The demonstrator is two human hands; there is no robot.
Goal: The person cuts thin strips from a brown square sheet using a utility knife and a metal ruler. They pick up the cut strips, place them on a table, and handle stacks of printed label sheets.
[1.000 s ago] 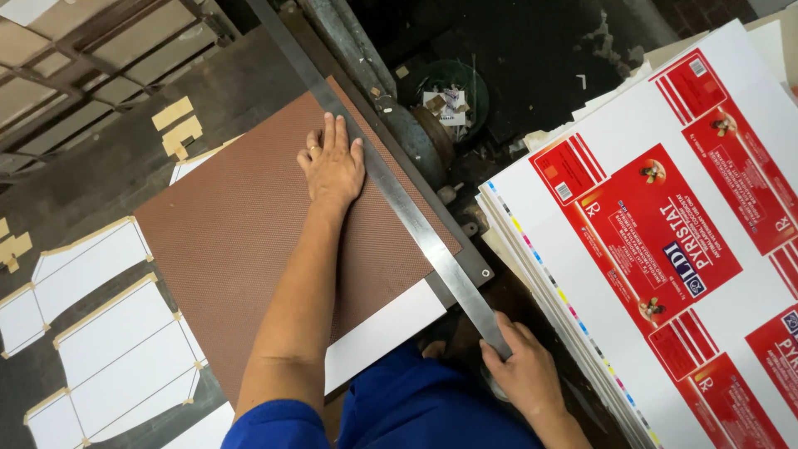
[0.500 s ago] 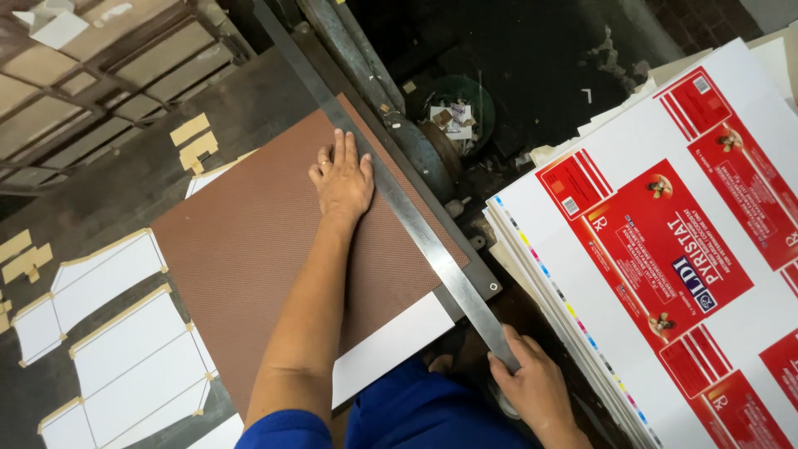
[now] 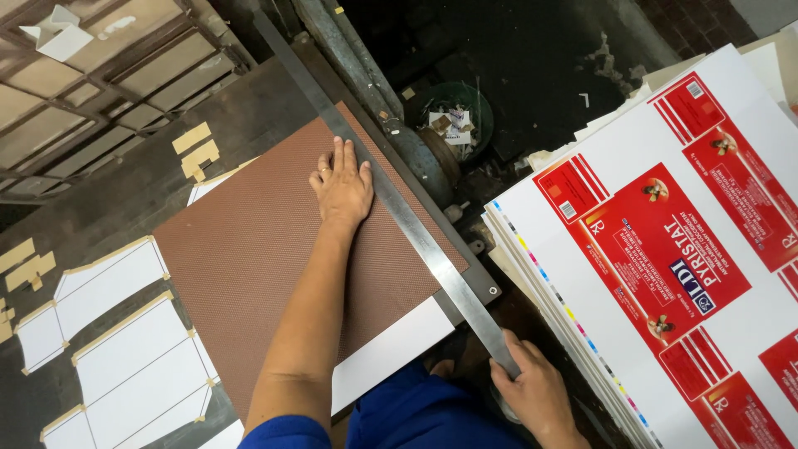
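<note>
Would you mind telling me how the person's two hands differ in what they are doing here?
The left hand lies flat and open on the brown sheet, while the right hand is curled around the near end of the long metal bar. The left sits farther away, the right close to the body. Both are bare.

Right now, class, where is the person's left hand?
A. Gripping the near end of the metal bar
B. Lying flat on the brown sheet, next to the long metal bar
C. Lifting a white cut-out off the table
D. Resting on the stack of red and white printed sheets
B: the left hand lies flat, fingers spread, on the brown sheet beside the metal bar, while the right hand grips the bar's near end.
</note>
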